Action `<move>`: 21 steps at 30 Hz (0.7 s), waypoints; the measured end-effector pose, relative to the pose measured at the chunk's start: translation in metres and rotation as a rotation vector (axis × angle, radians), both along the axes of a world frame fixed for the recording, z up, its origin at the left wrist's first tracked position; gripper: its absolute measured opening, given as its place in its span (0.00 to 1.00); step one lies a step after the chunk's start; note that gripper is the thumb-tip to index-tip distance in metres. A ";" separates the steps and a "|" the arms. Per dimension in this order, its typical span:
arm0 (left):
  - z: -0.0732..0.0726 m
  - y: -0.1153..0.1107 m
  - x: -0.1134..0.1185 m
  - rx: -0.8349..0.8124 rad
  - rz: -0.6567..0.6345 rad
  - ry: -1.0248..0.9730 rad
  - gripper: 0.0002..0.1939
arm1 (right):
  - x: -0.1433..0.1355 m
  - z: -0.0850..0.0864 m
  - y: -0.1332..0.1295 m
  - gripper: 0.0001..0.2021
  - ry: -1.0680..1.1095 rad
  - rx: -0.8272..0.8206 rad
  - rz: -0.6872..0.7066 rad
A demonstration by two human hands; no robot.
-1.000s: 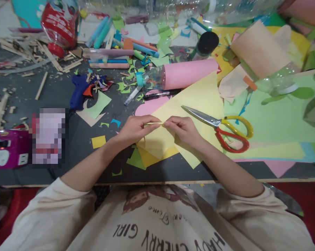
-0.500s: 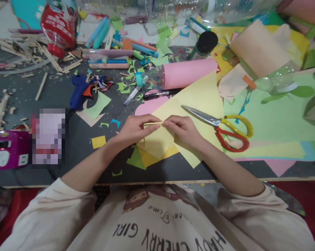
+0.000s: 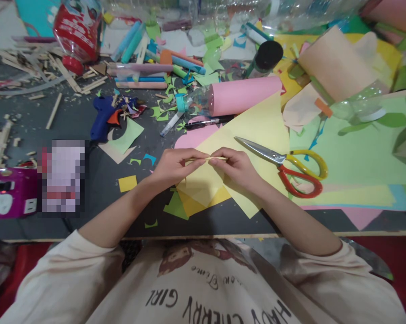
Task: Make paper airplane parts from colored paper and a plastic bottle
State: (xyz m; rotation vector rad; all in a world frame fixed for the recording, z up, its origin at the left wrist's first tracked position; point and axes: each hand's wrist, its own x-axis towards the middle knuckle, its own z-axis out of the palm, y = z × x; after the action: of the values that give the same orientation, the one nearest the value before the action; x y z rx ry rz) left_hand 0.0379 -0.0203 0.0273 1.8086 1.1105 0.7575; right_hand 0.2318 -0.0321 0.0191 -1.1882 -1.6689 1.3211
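Note:
My left hand [image 3: 176, 165] and my right hand [image 3: 237, 166] meet fingertip to fingertip in the middle, both closed in a pinch. Between them is a thin strip of yellow paper [image 3: 207, 158], seen edge-on; fingers cover most of it. Pale yellow sheets [image 3: 268, 123] lie beneath both hands, with a deeper yellow sheet [image 3: 198, 206] poking out below. Right of my right hand rest scissors [image 3: 279, 158] with one yellow and one red handle, blades partly hidden by nothing and pointing up-left.
A blue glue gun [image 3: 101, 119] lies left of my hands, near a purple box [image 3: 14, 193] and a blurred-out object [image 3: 66, 175]. Beyond are a pink-wrapped bottle [image 3: 245, 96], a black pen [image 3: 207, 122], rolled paper tubes [image 3: 142, 69], wooden sticks [image 3: 54, 110] and paper scraps.
More of the yellow paper strip now shows on the right side, behind my right fingers. Both hands have stayed nearly in place, still pinching.

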 end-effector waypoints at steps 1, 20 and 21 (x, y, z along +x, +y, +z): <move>0.000 0.000 0.000 0.001 0.002 -0.008 0.13 | 0.000 0.000 0.000 0.17 0.002 -0.006 -0.003; 0.001 -0.003 -0.002 -0.030 0.059 0.012 0.17 | 0.001 0.001 0.000 0.19 0.022 -0.009 -0.025; 0.001 -0.003 -0.002 -0.043 0.064 0.008 0.17 | 0.001 0.001 0.001 0.19 0.032 -0.006 -0.028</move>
State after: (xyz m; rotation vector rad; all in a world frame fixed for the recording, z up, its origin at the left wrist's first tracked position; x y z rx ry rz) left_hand 0.0356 -0.0231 0.0282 1.7490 1.1860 0.7591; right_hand 0.2328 -0.0315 0.0203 -1.1844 -1.6210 1.3223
